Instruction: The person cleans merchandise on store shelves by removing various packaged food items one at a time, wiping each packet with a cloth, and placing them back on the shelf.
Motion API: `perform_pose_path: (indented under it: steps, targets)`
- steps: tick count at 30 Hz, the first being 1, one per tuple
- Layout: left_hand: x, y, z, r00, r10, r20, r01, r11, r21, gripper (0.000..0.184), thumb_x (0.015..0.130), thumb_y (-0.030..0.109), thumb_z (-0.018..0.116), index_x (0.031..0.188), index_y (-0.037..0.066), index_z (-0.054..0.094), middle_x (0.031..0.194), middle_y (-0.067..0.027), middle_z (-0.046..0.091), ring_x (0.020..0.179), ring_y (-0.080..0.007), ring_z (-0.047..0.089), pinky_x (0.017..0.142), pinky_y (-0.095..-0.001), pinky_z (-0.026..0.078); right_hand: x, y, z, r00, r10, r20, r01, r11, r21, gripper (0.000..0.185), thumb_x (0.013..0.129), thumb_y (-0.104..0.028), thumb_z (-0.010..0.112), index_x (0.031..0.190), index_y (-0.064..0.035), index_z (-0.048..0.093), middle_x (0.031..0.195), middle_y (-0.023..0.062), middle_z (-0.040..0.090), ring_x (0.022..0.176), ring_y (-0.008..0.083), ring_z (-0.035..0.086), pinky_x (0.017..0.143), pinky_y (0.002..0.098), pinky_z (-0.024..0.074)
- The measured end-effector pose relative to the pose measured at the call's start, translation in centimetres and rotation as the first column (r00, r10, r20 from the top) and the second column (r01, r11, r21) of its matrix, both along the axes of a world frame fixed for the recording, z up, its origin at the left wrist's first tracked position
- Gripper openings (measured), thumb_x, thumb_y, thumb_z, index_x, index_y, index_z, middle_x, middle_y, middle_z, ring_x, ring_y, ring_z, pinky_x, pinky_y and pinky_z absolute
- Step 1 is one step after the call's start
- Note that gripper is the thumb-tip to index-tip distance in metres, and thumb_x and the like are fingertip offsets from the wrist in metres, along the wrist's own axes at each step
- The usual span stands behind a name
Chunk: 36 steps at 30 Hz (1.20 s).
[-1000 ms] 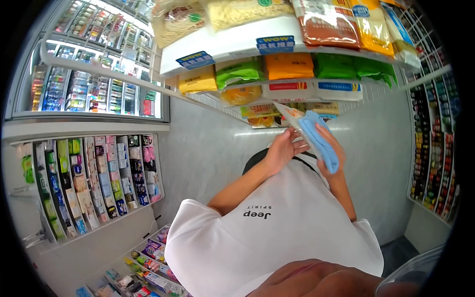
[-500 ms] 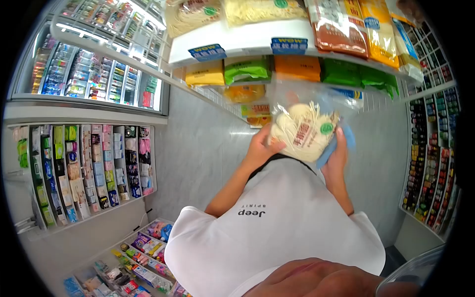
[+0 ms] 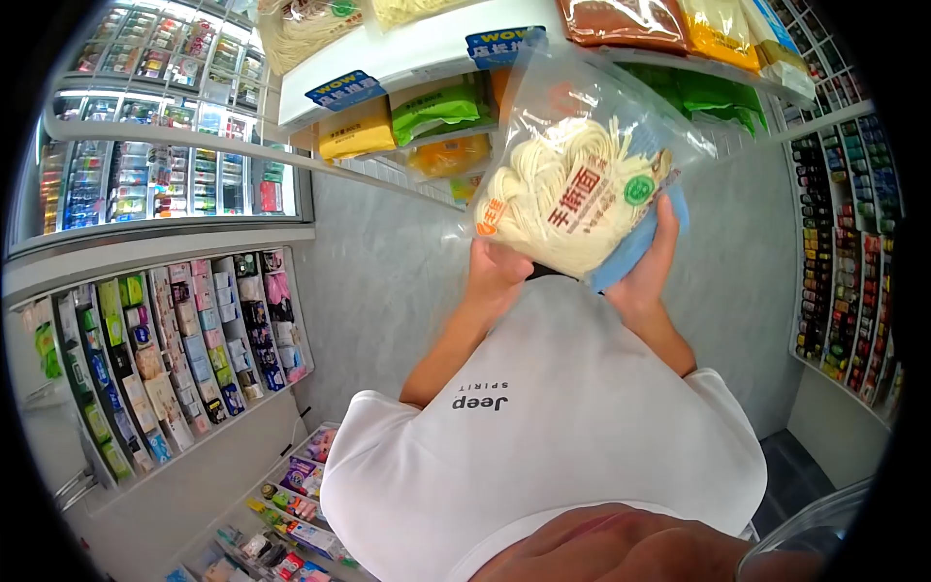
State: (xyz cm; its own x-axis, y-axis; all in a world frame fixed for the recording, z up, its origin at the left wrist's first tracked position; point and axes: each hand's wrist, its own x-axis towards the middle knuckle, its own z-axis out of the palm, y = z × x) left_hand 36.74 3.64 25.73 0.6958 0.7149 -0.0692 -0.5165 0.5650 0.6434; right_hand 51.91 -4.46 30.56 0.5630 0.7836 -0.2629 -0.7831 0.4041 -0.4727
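A clear bag of pale noodles (image 3: 572,189) with red characters and a green round mark is held up in front of the shelf. My left hand (image 3: 498,270) grips its lower left edge. My right hand (image 3: 648,257) holds the lower right side, together with a folded blue cloth (image 3: 635,247) that lies partly behind the bag. The fingers behind the bag are hidden.
Ahead, a white shelf (image 3: 407,68) bears bags of noodles and coloured packets, with green and yellow packs on the tier below. A rack of small goods (image 3: 175,349) and a lit fridge (image 3: 155,184) stand left; bottle shelves (image 3: 844,262) stand right.
The noodle bag, edge-on a second ago, has turned to show its front and come up closer to the shelf. Both hands have risen with it. The view has shifted slightly.
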Motion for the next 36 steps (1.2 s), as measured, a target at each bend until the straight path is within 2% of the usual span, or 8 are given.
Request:
perform_pose_path:
  steps: [3,5,11,14,16,21,29,36]
  targets:
    - [0.6,0.0,0.7,0.993,0.072,-0.091,-0.082,0.991,-0.107,0.095,0.066,0.021,0.091,0.141,0.003,0.035,0.137,-0.0094,0.049,0.128,-0.0242,0.048,0.109,-0.041,0.04,-0.4,-0.5,-1.4,0.998,0.038,0.059,-0.042,0.997,0.072,0.057,0.101,-0.044,0.04,0.144,-0.0062,0.037,0.143,0.0109,0.045,0.132,0.0255,0.045,0.111,0.0411,0.0363]
    - [0.6,0.8,1.3,0.988,0.145,-0.055,-0.147,0.989,-0.034,0.093,0.067,0.021,0.09,0.141,0.003,0.036,0.137,-0.0093,0.05,0.127,-0.0239,0.049,0.108,-0.0403,0.042,-0.3,-1.0,-2.6,0.994,0.085,0.063,-0.095,0.982,0.166,0.058,0.101,-0.044,0.043,0.143,-0.0039,0.036,0.141,0.0118,0.047,0.131,0.0261,0.045,0.109,0.0415,0.0382]
    - [-2.1,6.5,5.5,0.916,0.399,0.047,-0.395,0.873,0.287,0.077,0.08,0.02,0.079,0.141,0.002,0.036,0.135,-0.011,0.051,0.122,-0.0238,0.054,0.103,-0.0402,0.047,1.0,-2.7,-5.4,0.961,0.182,0.206,-0.194,0.98,0.042,0.06,0.097,-0.041,0.053,0.141,-0.0033,0.038,0.137,0.0128,0.048,0.126,0.0259,0.049,0.105,0.0417,0.0429]
    - [-3.7,10.3,11.4,0.82,0.572,-0.013,-0.508,0.739,0.443,0.063,0.089,0.016,0.069,0.14,0.0,0.036,0.131,-0.0133,0.055,0.117,-0.0242,0.057,0.099,-0.039,0.05,1.2,-3.4,-5.7,0.943,0.222,0.247,-0.195,0.972,-0.129,0.065,0.098,-0.048,0.044,0.144,-0.0032,0.036,0.143,0.0129,0.046,0.129,0.0282,0.048,0.109,0.0426,0.0388]
    - [-4.0,13.3,14.8,0.759,0.651,-0.018,-0.502,0.602,0.621,0.062,0.094,0.026,0.063,0.14,-0.004,0.035,0.13,-0.0179,0.055,0.114,-0.0273,0.06,0.096,-0.0395,0.053,1.3,-3.4,-5.4,0.951,0.228,0.211,-0.197,0.968,-0.159,0.064,0.098,-0.047,0.046,0.144,-0.0033,0.036,0.143,0.013,0.046,0.129,0.0279,0.048,0.109,0.0424,0.0392]
    - [-3.8,19.8,20.1,0.778,0.623,-0.078,-0.415,0.602,0.682,0.048,0.096,0.023,0.062,0.132,-0.004,0.045,0.122,-0.0155,0.06,0.11,-0.021,0.062,0.091,-0.0341,0.054,1.6,-3.6,-4.9,0.965,0.221,0.141,-0.198,0.967,-0.163,0.061,0.098,-0.044,0.049,0.143,-0.0035,0.037,0.14,0.0128,0.047,0.127,0.0268,0.049,0.106,0.0417,0.0417]
    - [-3.5,24.6,19.7,0.68,0.723,-0.12,-0.343,0.458,0.82,0.041,0.096,0.021,0.062,0.126,-0.002,0.048,0.119,-0.0122,0.062,0.105,-0.0182,0.062,0.09,-0.0309,0.051,2.0,-3.8,-5.0,0.97,0.214,0.118,-0.197,0.971,-0.139,0.054,0.097,-0.036,0.054,0.138,-0.0038,0.041,0.133,0.0117,0.051,0.121,0.0239,0.052,0.102,0.0393,0.0446]
    - [-4.4,26.7,18.1,0.594,0.777,-0.208,-0.38,0.499,0.779,0.043,0.094,0.022,0.063,0.127,0.0,0.047,0.118,-0.0127,0.061,0.104,-0.0181,0.061,0.09,-0.0309,0.049,2.4,-3.8,-4.8,0.966,0.232,0.111,-0.216,0.967,-0.138,0.052,0.097,-0.035,0.054,0.137,-0.0032,0.042,0.132,0.0114,0.051,0.121,0.0233,0.052,0.102,0.0388,0.0444]
